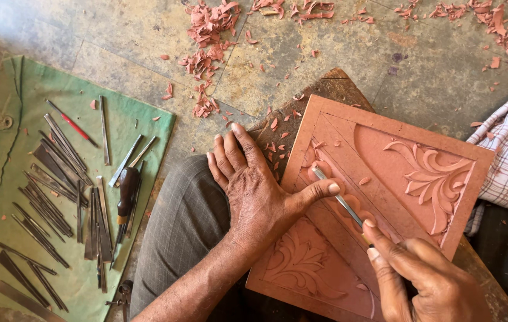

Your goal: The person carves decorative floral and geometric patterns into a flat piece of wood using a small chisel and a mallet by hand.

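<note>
On the stone floor (146, 36) at left, a green cloth (9, 179) carries many slim dark metal carving tools (57, 191). The left hand (254, 191) lies flat and open on a reddish carved wooden panel (385, 179), thumb against a thin steel chisel (340, 200). The chisel's long axis runs diagonally, tip toward the panel's upper left edge. The right hand (427, 280) is closed around its handle end. Pink wood shavings (206, 36) litter the floor's far edge.
</note>
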